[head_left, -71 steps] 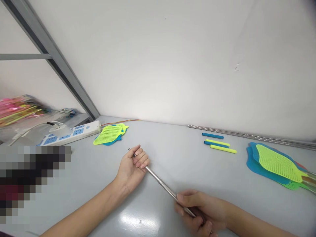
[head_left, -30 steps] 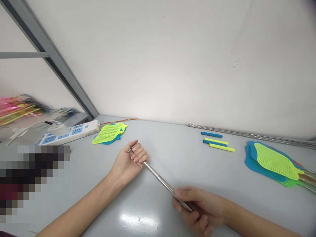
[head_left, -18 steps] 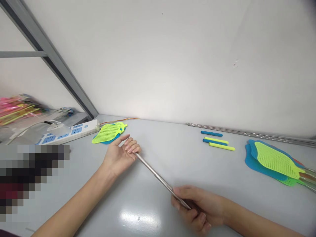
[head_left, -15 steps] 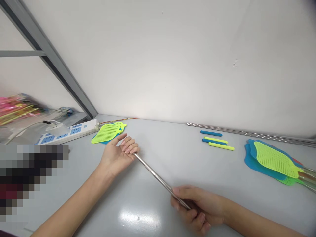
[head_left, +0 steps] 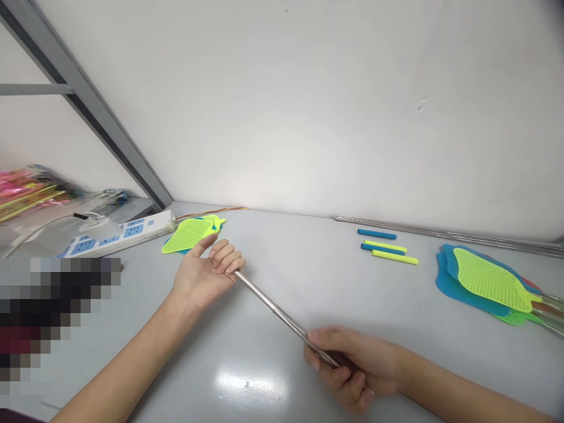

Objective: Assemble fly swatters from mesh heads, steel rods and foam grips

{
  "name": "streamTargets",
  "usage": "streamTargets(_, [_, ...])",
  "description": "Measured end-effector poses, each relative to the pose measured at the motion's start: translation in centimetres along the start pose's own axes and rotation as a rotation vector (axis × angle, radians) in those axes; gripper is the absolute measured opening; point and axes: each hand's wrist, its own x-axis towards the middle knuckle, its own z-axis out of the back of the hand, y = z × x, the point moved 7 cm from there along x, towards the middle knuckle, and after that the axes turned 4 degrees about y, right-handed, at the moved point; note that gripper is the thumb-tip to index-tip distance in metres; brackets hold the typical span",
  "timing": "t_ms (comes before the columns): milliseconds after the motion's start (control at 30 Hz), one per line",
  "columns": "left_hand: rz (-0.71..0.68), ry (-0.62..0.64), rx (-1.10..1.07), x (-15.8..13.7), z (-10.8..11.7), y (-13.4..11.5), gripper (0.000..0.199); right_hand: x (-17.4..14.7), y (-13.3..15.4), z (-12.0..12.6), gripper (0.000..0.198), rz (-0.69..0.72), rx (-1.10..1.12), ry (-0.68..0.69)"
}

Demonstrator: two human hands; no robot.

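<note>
In the head view, a slim, silver-coloured, polished metal rod (head_left: 272, 305) slants over a smooth grey tabletop (head_left: 308, 264), its higher end in the picture at the left hand and its lower end at the right. It looks straight and round, with a pale highlight along its length and a small step near the middle of the exposed stretch, where the thickness changes slightly. Both ends are hidden by the hands.

The left hand (head_left: 205, 273) lies palm up, its four fingers curled over the rod's upper end and its thumb stretched away from it. The right hand (head_left: 346, 364) grips the lower part, pinching the rod between thumb and index finger, the other fingers folded beneath.

Just beyond the left hand lies a small stack of flat, perforated yellow-green and blue plastic swatter heads (head_left: 185, 236), beside a white power strip with blue sockets (head_left: 145, 230). Across the table, four short blue and yellow-green plastic tubes (head_left: 395, 257) lie roughly parallel, near long thin metal rods (head_left: 440, 234) along the wall. At the right edge is a larger pile of yellow-green, blue and green perforated swatters (head_left: 493, 279).
</note>
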Motion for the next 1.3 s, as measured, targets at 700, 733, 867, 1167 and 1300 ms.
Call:
streamTargets(700, [-0.017, -0.085, -0.062, 0.8, 1.9, 0.9, 0.034, 0.3, 0.4, 0.2, 0.029, 0.101, -0.119, -0.1])
streamTargets(733, [-0.023, -0.087, -0.063, 0.8, 1.9, 0.8, 0.034, 0.3, 0.4, 0.2, 0.029, 0.106, -0.123, -0.104])
streamTargets(867, [-0.047, -0.082, -0.061, 0.8, 1.9, 0.7, 0.034, 0.3, 0.8, 0.2, 0.03, 0.144, -0.142, -0.114])
streamTargets(1167, [-0.068, -0.028, -0.05, 0.5, 1.2, 0.7, 0.033, -0.1, 0.5, -0.1, 0.026, 0.117, -0.082, -0.136])
streamTargets(1300, [-0.055, -0.031, -0.058, 0.5, 1.5, 1.0, 0.032, 0.0, 0.5, 0.1, 0.025, 0.102, -0.032, -0.122])
